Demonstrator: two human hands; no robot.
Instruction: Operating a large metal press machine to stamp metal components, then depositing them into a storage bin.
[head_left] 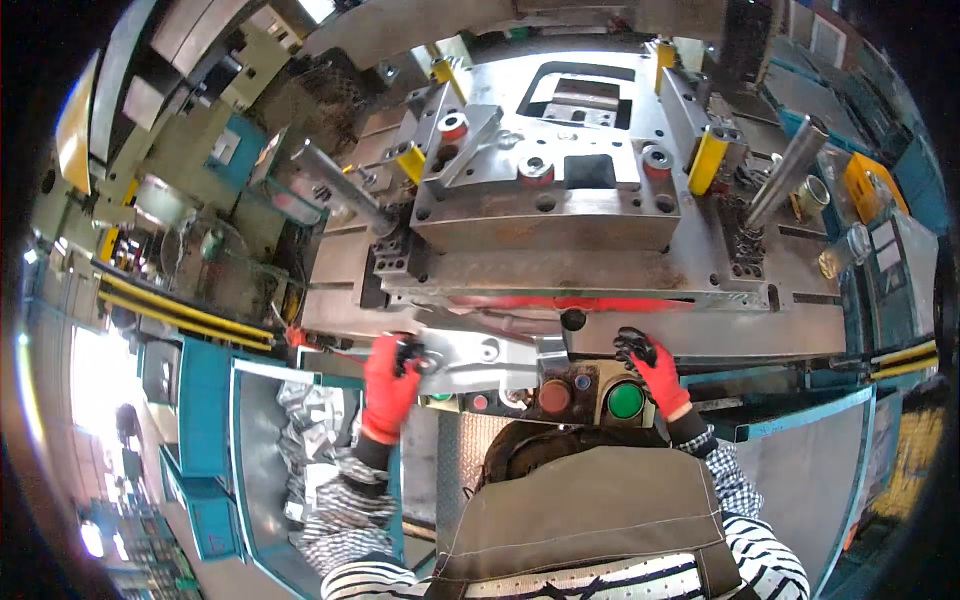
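My left hand point(390, 385), in a red glove with black fingers, is closed on the left end of a shaped sheet-metal part point(480, 360). This silvery part has a round hole and lies level in front of the press bed, above a control panel. My right hand point(652, 368), gloved the same way, holds nothing; its fingers are apart and slightly bent at the bed's front edge. Just below it is a large green push button point(625, 401). A red push button point(556, 396) shows beside the metal part, which hides some of the panel.
Ahead stands a steel die point(545, 225) with yellow posts and two upright guide pillars point(345, 188), point(787, 172). A bin of metal pieces point(310, 430) is at my left. At my right is another blue-edged bin point(800, 455). Yellow rails point(185, 310) run at the left.
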